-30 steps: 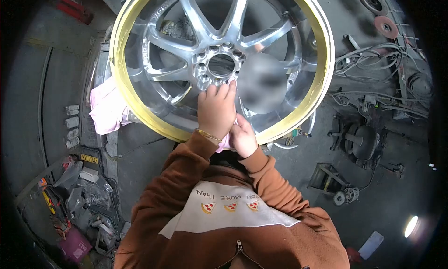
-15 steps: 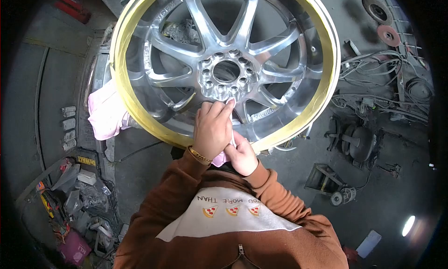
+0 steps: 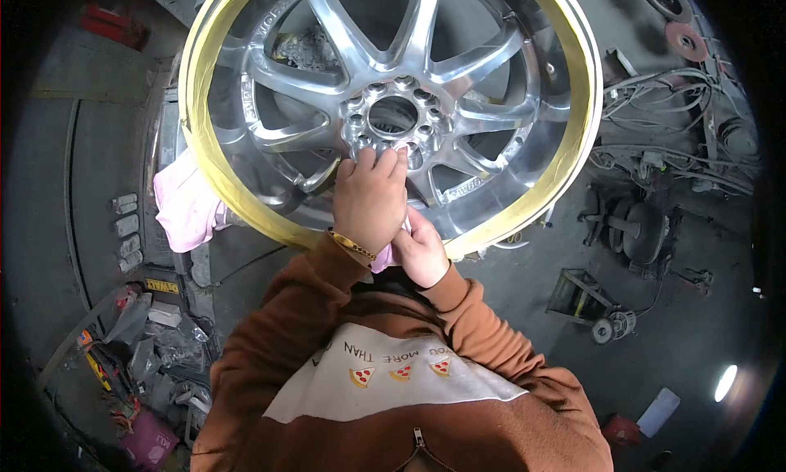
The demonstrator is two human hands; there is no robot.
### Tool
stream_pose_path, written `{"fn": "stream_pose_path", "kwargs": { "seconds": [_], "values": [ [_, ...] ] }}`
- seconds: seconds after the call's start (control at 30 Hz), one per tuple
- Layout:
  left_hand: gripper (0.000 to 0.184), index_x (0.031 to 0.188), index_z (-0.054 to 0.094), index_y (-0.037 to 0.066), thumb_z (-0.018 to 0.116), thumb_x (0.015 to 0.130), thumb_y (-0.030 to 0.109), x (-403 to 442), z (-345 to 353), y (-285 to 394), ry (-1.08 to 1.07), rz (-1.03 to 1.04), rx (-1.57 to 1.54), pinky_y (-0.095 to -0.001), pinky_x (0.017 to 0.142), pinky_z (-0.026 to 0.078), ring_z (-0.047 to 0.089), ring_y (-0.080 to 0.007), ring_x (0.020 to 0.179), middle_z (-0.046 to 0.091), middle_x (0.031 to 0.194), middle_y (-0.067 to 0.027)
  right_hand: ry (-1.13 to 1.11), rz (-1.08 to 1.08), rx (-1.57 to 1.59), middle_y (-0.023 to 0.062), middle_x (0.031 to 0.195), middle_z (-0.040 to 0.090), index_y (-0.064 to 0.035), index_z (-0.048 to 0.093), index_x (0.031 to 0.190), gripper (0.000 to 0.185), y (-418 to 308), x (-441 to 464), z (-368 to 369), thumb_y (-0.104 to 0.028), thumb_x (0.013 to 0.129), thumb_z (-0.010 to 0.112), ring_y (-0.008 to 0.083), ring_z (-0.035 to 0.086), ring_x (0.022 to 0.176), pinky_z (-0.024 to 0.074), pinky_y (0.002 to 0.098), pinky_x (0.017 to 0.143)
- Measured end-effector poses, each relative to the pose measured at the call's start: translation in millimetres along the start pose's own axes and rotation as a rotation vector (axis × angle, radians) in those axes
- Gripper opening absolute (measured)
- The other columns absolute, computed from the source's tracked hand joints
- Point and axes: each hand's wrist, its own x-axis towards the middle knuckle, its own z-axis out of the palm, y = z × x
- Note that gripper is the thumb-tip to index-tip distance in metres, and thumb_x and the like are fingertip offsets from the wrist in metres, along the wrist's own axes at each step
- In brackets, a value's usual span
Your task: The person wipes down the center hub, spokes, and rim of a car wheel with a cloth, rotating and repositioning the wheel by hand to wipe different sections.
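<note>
The pink cloth is strung between the two hands over the lower part of a multi-spoke alloy wheel, one end at the hub just below the centre bore and the bunched remainder hanging at the near rim. The wheel lies face toward the wearer, its lip covered in yellow masking tape. Left hand: fingers bent and closed over the cloth, the index fingertip bearing its end against the hub among the lug holes; the underside of this grip is hidden. Right hand: thumb and fingers pinching the cloth lower down, near the taped lip. The step in hand is judged to be wiping in or around a lug hole, with the right hand controlling the slack. The next move, in my assessment, calls for firm fingertip pressure through the cloth and enough slack to follow the hole's edge. Beyond the grip, a second pink cloth hangs by the wheel's left side; a DEWALT-labelled case stands farther left, and hoses lie to the right.
</note>
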Motion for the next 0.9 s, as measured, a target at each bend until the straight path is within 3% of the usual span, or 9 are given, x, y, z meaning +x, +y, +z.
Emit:
{"fn": "stream_pose_path", "kwargs": {
  "seconds": [0.23, 0.43, 0.5, 0.63, 0.7, 0.8, 0.9],
  "values": [
    [0.040, 0.112, 0.064, 0.006, 0.061, 0.074, 0.016, -5.3, -4.8, -0.9, 0.065, 0.027, -0.035, -0.0351, 0.071, 0.039, 0.050, -0.0211, 0.086, 0.053, 0.086, -0.0013, -0.041, 0.107, 0.089, 0.0057, 0.084, 0.064, -0.0004, 0.055, 0.119, 0.028, 5.4, -8.6, 2.8, -0.011, 0.093, 0.051, 0.0098, 0.060, 0.071, 0.0494, 0.0252, 0.063],
    [0.043, 0.115, 0.063, 0.008, 0.062, 0.072, 0.014, -3.6, 7.6, -1.3, 0.086, 0.025, -0.012, -0.0362, 0.072, 0.040, 0.050, -0.0216, 0.084, 0.053, 0.087, -0.0017, 0.029, 0.040, -0.146, 0.0103, 0.087, 0.066, 0.0004, 0.055, 0.119, 0.030, -1.9, -3.2, -2.0, -0.012, 0.092, 0.052, 0.0134, 0.063, 0.076, 0.0505, 0.0283, 0.069],
    [0.044, 0.115, 0.063, 0.007, 0.063, 0.072, 0.014, -3.0, 12.6, -0.6, 0.109, 0.034, 0.026, -0.0359, 0.071, 0.040, 0.050, -0.0215, 0.083, 0.053, 0.087, -0.0015, -0.021, 0.132, -0.118, 0.0043, 0.106, 0.061, 0.0017, 0.048, 0.125, 0.032, 0.7, 0.9, -7.7, -0.005, 0.093, 0.047, 0.0090, 0.058, 0.092, 0.0478, 0.0233, 0.080],
    [0.043, 0.114, 0.063, 0.006, 0.062, 0.072, 0.013, -5.2, 13.3, 0.7, 0.129, 0.020, 0.022, -0.0359, 0.069, 0.040, 0.049, -0.0220, 0.081, 0.052, 0.085, -0.0023, -0.028, 0.109, -0.123, 0.0052, 0.107, 0.061, 0.0027, 0.048, 0.126, 0.034, 7.6, -0.4, -8.1, -0.004, 0.092, 0.047, 0.0098, 0.058, 0.093, 0.0477, 0.0241, 0.082],
    [0.042, 0.114, 0.063, 0.006, 0.062, 0.073, 0.012, -4.9, 8.4, -0.6, 0.127, 0.020, -0.005, -0.0362, 0.069, 0.040, 0.049, -0.0225, 0.081, 0.052, 0.084, -0.0031, 0.009, 0.045, 0.002, 0.0151, 0.094, 0.066, 0.0006, 0.055, 0.117, 0.031, 7.8, -3.8, -1.3, -0.011, 0.088, 0.051, 0.0207, 0.064, 0.084, 0.0494, 0.0330, 0.076],
    [0.040, 0.115, 0.063, 0.004, 0.057, 0.075, 0.007, -14.9, -1.9, -6.5, 0.103, 0.002, -0.144, -0.0357, 0.074, 0.041, 0.051, -0.0236, 0.083, 0.053, 0.086, -0.0064, -0.058, -0.031, -0.089, 0.0160, 0.093, 0.065, -0.0002, 0.055, 0.116, 0.031, 19.7, -8.9, -4.0, -0.011, 0.087, 0.052, 0.0235, 0.064, 0.083, 0.0493, 0.0342, 0.076],
    [0.039, 0.121, 0.059, 0.000, 0.049, 0.084, 0.007, -38.2, -19.5, -7.3, 0.027, -0.265, -0.952, -0.0347, 0.085, 0.046, 0.060, -0.0214, 0.089, 0.061, 0.098, -0.0099, -0.088, -0.069, -0.176, 0.0165, 0.095, 0.064, -0.0008, 0.054, 0.116, 0.033, 8.8, -25.8, -6.7, -0.012, 0.085, 0.055, 0.0254, 0.064, 0.086, 0.0489, 0.0357, 0.077]
  ]
}}
